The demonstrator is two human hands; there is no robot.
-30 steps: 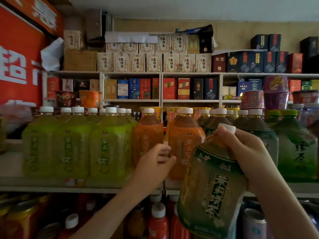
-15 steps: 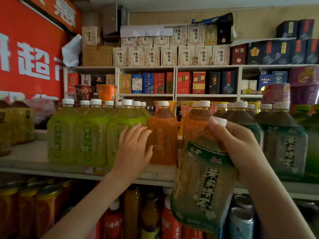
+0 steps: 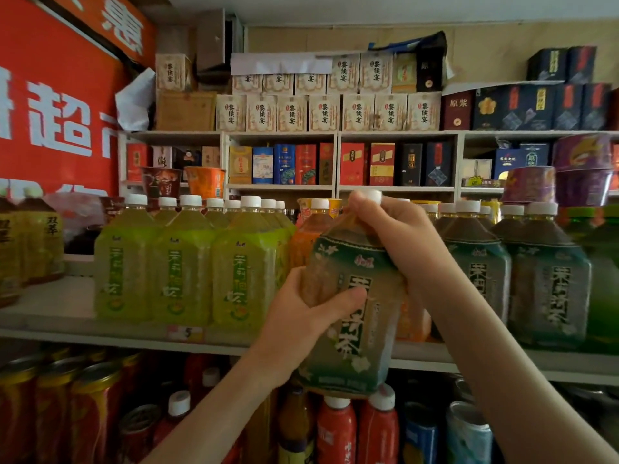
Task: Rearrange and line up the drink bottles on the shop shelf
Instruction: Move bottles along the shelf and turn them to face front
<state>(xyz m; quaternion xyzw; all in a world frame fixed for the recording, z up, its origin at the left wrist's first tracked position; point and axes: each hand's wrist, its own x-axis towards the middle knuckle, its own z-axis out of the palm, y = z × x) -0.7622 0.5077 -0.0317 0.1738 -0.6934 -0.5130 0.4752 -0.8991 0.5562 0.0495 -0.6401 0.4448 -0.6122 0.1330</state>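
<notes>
Head view, single camera. Dark green tea bottle [image 3: 355, 346] is in the air in front of the shelf [image 3: 47, 313], not standing on it; its base hangs below the shelf's front lip, above the red bottles [image 3: 336, 430] of the lower tier. Right hand [image 3: 402, 242] is closed round the neck and shoulder just under the white cap [image 3: 373, 195], carrying from the top. Left hand [image 3: 294, 319] clasps the body lower down on its left side, thumb across the front of the label, fingers behind and hidden. Judgement: a two-handed hold, top grip for the weight and side grip to steer and square the label forward. The bottle sits in front of the orange bottles [image 3: 310, 234], between the lime-green bottles [image 3: 181, 272] and the row of matching dark bottles [image 3: 549, 283]. Judgement: it belongs with the dark row on the right, so it is likely in transit to that group; whether a gap is open there cannot be told, the arm hides it. Appearance: large squarish plastic bottle, brownish tea visible at the shoulder, dark green wrap with pale flowers and a vertical column of characters, nearly upright, label facing the camera, somewhat blurred.
</notes>
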